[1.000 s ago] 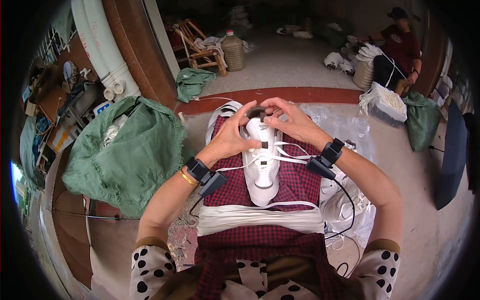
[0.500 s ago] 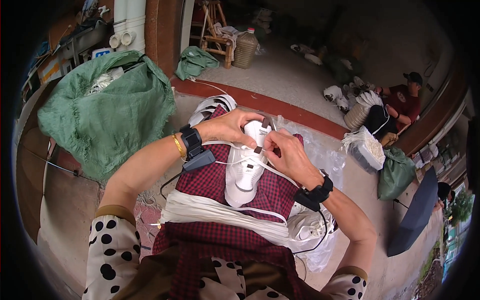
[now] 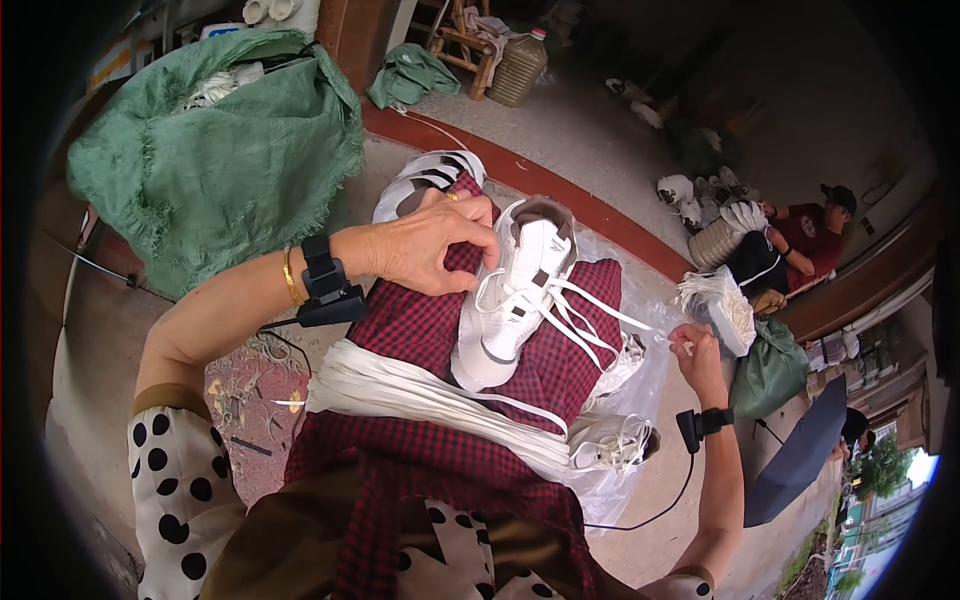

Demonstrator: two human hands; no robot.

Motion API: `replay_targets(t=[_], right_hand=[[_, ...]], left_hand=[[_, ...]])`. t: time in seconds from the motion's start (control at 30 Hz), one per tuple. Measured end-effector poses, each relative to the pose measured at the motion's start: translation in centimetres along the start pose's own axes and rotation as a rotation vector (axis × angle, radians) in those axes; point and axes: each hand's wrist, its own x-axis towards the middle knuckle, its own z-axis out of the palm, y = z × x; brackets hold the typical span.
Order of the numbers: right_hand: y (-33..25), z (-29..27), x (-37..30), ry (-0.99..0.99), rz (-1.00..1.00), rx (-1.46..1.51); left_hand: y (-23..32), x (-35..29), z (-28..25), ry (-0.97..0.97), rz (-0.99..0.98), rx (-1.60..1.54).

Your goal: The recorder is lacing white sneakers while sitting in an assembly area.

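Note:
A white sneaker lies on the red-and-black checked cloth over my lap, toe toward me, its opening facing away. White shoelaces cross its tongue and trail off to the right. My right hand is out to the right of the shoe, thumb and fingers pinched on a stretched shoelace. Beside the shoe's left edge, my left hand has its fingers curled and thumb near the index finger. Whatever lies between those fingertips is hidden. A thick bundle of white laces stretches across my lap.
More white shoes rest on clear plastic at my right, and others beyond my left hand. A large green sack stands at the left. Far right, a seated person is near piled shoes, with a dark umbrella nearer.
My right hand has moved from the shoe's tongue out to the right, drawing a lace along. My left hand has shifted off the tongue to the shoe's left side. The shoe has tilted slightly.

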Motion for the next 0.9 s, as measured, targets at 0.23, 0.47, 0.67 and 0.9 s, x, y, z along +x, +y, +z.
replay_targets(t=[0.23,0.47,0.67,0.9], right_hand=[[-15.5,3.2,7.1,0.039,-0.330,0.231],[-17.5,3.5,7.4,-0.202,-0.078,0.487],[-12.4,2.0,6.7,0.051,-0.004,0.502],[-7.5,2.0,5.2,-0.061,0.147,0.511]], left_hand=[[0.7,-1.0,3.6,-0.070,0.101,0.290],[0.8,0.9,1.4,0.019,-0.144,-0.392],[-0.4,1.1,3.6,0.090,-0.068,-0.085],[-0.1,0.9,3.5,0.138,-0.117,-0.196]])
